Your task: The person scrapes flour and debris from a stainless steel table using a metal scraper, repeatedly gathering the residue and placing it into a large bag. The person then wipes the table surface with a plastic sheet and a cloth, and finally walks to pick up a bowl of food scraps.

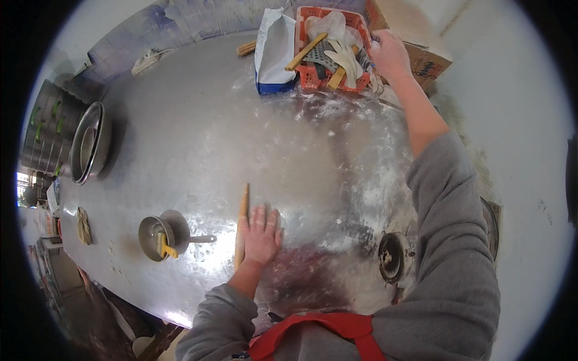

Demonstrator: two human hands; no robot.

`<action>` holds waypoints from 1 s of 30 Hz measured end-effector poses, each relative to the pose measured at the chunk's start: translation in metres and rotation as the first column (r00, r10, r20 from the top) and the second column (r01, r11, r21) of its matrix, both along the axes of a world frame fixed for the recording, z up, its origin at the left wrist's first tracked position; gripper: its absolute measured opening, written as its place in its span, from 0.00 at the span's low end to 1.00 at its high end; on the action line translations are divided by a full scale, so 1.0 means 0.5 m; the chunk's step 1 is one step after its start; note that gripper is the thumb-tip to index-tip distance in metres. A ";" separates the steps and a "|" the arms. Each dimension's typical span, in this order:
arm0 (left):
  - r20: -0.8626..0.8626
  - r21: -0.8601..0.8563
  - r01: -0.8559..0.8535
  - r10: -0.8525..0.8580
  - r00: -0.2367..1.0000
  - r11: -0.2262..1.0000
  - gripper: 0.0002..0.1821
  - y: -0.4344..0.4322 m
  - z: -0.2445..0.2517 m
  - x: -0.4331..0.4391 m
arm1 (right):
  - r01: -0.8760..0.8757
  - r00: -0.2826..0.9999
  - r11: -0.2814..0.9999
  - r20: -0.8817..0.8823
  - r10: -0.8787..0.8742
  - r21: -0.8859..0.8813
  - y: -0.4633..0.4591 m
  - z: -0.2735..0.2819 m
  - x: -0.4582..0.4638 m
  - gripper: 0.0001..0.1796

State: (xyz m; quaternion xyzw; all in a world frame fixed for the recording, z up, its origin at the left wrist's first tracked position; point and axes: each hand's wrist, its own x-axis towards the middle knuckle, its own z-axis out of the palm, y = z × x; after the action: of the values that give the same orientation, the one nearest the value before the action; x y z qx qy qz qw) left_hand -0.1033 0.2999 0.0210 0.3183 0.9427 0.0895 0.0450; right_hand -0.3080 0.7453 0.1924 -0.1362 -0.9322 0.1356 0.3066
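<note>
My left hand lies palm down on the metal tabletop, its fingers a little apart. Right beside it is a wooden rolling pin, and the thumb side meets or nearly meets the pin. Stretched out to the far right, my right hand is at the right side of an orange plastic basket. Its fingers curl inward there, and whether they grip anything cannot be made out. In the basket are a pale glove, a perforated metal grater, wooden-handled tools and a clear plastic bag.
A white and blue bag stands left of the basket; a cardboard box is right of it. Metal basins lean at the left. A saucepan holds a yellow-handled scraper. A round scale-like device sits at right.
</note>
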 end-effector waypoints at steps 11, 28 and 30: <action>0.024 0.158 -0.030 0.027 0.999 0.987 0.36 -0.006 -0.025 0.000 | -0.065 0.984 0.970 0.148 0.101 -0.234 0.045 -0.104 -0.207 0.24; 0.094 0.142 -0.067 0.054 0.994 0.988 0.35 -0.012 -0.024 -0.009 | -0.069 0.994 0.378 -0.033 0.102 -0.923 0.136 -0.185 -0.396 0.21; 0.098 0.139 -0.067 0.054 0.994 0.988 0.35 -0.010 -0.024 -0.010 | -0.243 0.970 0.307 -0.229 0.082 -0.920 0.129 -0.141 -0.392 0.20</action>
State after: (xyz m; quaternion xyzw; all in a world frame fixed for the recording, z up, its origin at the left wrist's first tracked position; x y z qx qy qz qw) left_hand -0.1081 0.2950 0.0091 0.2874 0.9399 0.1728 0.0637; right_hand -0.5042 0.8101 0.1220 -0.1838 -0.6648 0.6902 0.2190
